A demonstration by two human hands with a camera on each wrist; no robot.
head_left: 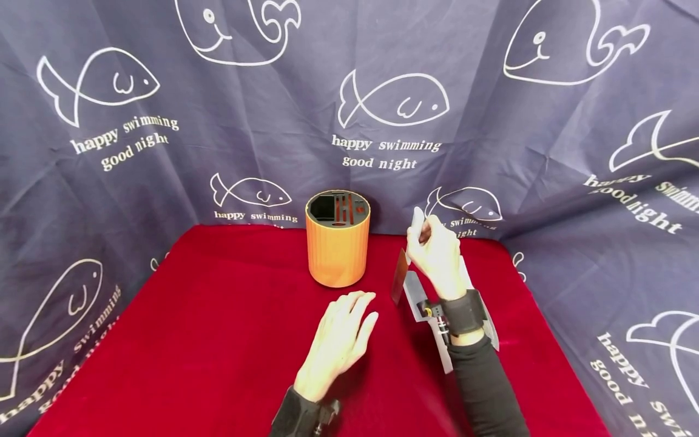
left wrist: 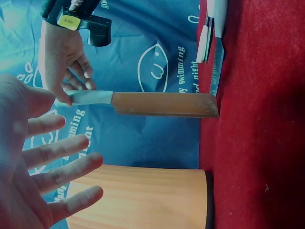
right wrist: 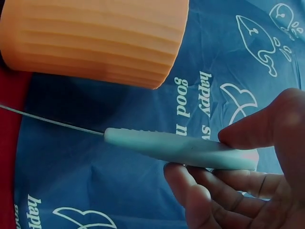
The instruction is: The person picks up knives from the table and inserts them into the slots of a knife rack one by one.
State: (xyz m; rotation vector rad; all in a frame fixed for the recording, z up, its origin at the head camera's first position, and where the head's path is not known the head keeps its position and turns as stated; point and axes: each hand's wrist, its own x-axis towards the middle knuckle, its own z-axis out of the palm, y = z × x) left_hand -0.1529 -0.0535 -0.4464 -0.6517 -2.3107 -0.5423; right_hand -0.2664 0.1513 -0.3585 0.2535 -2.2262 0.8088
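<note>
My right hand point(head_left: 437, 252) pinches a knife by the end of its pale handle point(right wrist: 171, 149), thumb on one side and fingertips on the other. Its blade point(left wrist: 164, 104) points down and shows reddish-brown, with the tip close over the red cloth in the head view. To its left stands an orange ribbed knife block point(head_left: 337, 255), with slots and a larger dark opening in its black top. My left hand point(head_left: 338, 337) is in front of the block, fingers straight and spread, holding nothing.
More knives with pale handles lie on the red tablecloth point(head_left: 218, 340) beneath my right forearm, partly covered by it; one wide blade point(head_left: 413, 291) shows beside the wrist. A grey-blue curtain point(head_left: 306, 115) with fish prints hangs behind and along both sides of the table.
</note>
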